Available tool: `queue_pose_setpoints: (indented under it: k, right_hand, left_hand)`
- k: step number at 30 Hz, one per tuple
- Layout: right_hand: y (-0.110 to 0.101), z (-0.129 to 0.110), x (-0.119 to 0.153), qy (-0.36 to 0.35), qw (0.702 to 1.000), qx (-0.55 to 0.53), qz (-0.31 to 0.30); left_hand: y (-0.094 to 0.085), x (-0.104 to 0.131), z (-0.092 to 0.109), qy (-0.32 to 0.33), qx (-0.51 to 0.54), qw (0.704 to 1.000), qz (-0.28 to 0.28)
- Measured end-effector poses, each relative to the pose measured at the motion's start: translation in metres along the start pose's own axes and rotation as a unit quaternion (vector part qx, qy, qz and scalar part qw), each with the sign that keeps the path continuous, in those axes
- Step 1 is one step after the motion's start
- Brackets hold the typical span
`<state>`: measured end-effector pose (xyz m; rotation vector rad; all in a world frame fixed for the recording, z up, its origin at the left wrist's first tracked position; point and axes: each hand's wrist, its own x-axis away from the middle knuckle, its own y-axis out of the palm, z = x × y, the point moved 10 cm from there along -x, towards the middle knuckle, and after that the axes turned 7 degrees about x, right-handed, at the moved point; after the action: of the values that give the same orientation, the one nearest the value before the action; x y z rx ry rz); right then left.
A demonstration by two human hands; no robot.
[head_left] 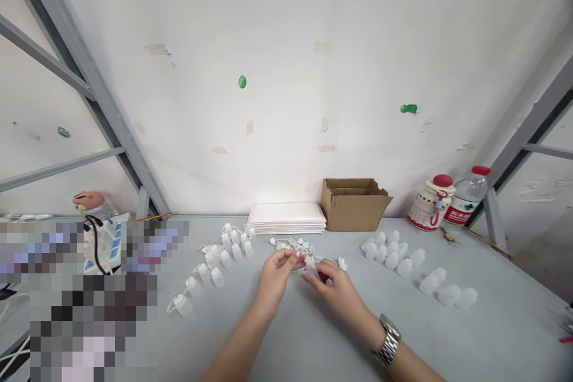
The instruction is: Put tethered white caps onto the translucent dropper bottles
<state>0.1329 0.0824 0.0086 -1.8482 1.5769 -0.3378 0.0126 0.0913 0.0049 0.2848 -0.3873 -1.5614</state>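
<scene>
1. We have a small container [311, 266] before us: frosted, translucent white, tilted, with its top end toward our left hand [275, 273]. Its finer details are too small to tell.
2. It lies between our two hands, just above the grey table [290, 340], near the pile of white loop caps [289, 243].
3. We pinch its lower body between the thumb and fingers of our right hand [335, 284], the thumb on the near side.
4. Our left thumb and index finger press together at its upper end; we cannot tell whether they grip a cap there.
5. Capped containers [225, 259] stand to our left, translucent containers [392, 260] to our right.
</scene>
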Motion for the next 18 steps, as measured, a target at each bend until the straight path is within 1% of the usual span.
queue_pose_setpoints:
  k: [7, 13, 18]
  right_hand:
    - [-0.003, -0.002, 0.002, 0.0, 1.0, 0.01, 0.024]
    - [0.0, 0.005, 0.002, 0.028, 0.998, -0.056, 0.025]
    - [0.004, 0.009, 0.002, 0.045, 0.994, -0.097, 0.02]
  left_hand:
    - [0.006, 0.003, -0.004, 0.004, 0.012, 1.0, -0.013]
    - [0.013, 0.004, -0.007, -0.008, 0.051, 0.998, -0.046]
    - [0.015, 0.006, -0.012, -0.032, 0.077, 0.996, -0.041]
